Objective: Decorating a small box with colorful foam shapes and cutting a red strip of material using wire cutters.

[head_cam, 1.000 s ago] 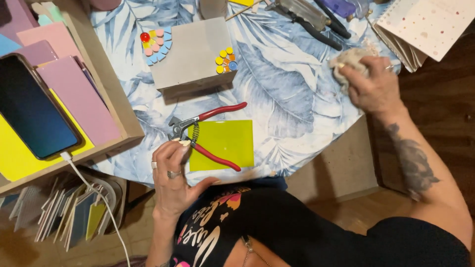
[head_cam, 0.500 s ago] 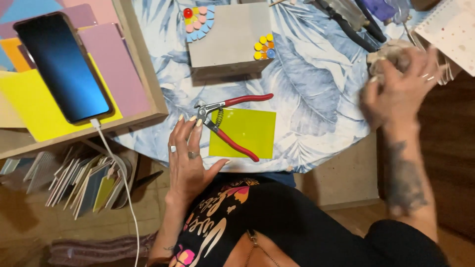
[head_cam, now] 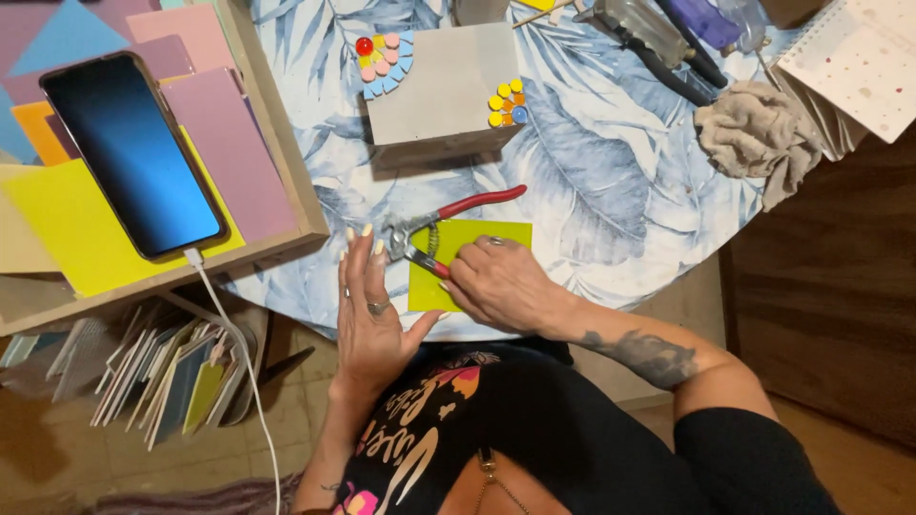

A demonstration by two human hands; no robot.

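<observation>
two bare hands work at the near edge of a round worktop (head_cam: 611, 229) covered in a blue leaf-print cloth. left hand (head_cam: 367, 305) rests flat and released, fingers spread, its tips just beside the metal jaws of one pair of red-handled pliers (head_cam: 448, 221); it holds nothing. right hand (head_cam: 501, 281) lies over the lower right part of one yellow-green square tile (head_cam: 468, 257), fingers curled down on it and against the lower red handle of the pliers; whether the grip actually closes on the handle or only presses the tile i cannot tell. the tile lies flat on the cloth near the worktop's front edge, and the pliers lie across its upper left corner, one handle pointing up and to the right.

beyond them stands one grey block (head_cam: 444, 91), with two clusters of small round pieces on it: pink, blue and red at its upper left corner, yellow, orange and blue at its right edge. to the left, one wooden tray (head_cam: 286, 191) holds coloured sheets in yellow, pink, purple and blue, and one dark phone (head_cam: 134, 153) lies on them with one white cable (head_cam: 234, 353) running down from it. below the tray, a stack of tiles stands on edge near the floor.

farther right, one crumpled beige cloth (head_cam: 754, 138) lies beside one spotted notebook (head_cam: 854, 57), and a few dark-handled tools (head_cam: 668, 43) sit at the far edge.
</observation>
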